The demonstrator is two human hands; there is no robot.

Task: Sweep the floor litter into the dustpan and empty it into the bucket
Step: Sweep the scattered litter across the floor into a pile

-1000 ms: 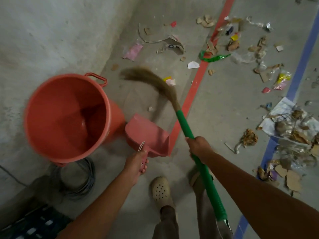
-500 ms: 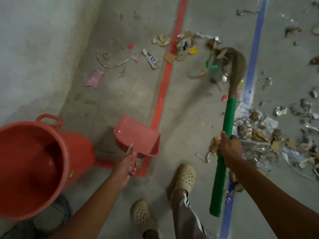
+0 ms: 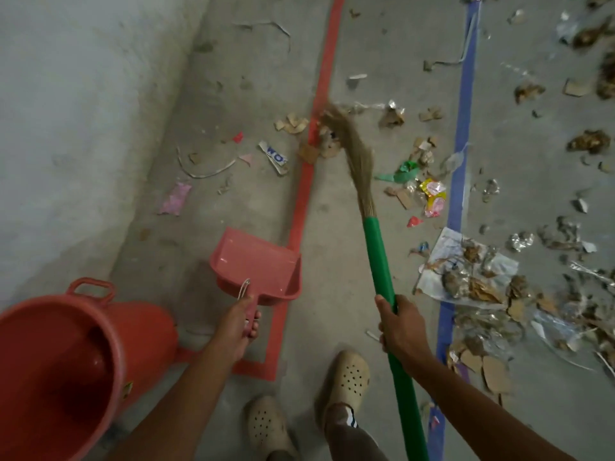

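My left hand (image 3: 241,319) grips the handle of a pink dustpan (image 3: 256,264), held just above the floor beside the red tape line; the pan looks empty. My right hand (image 3: 401,327) grips the green handle of a broom (image 3: 379,257). Its straw bristles (image 3: 349,138) lie blurred over cardboard scraps (image 3: 293,123) on the red line. A red bucket (image 3: 139,331) stands at the lower left, close to the dustpan, its inside empty. Litter (image 3: 432,194) of wrappers, paper and card spreads across the floor to the right.
A grey wall (image 3: 66,111) runs along the left. Red tape (image 3: 309,181) and blue tape (image 3: 461,154) lines cross the concrete floor. My two feet in beige clogs (image 3: 346,377) stand at the bottom. A heap of paper and foil (image 3: 472,277) lies right of the blue line.
The broom head has swung left from the litter near the blue line to the scraps on the red line. The view has shifted a little; the dustpan and bucket stay at the left.
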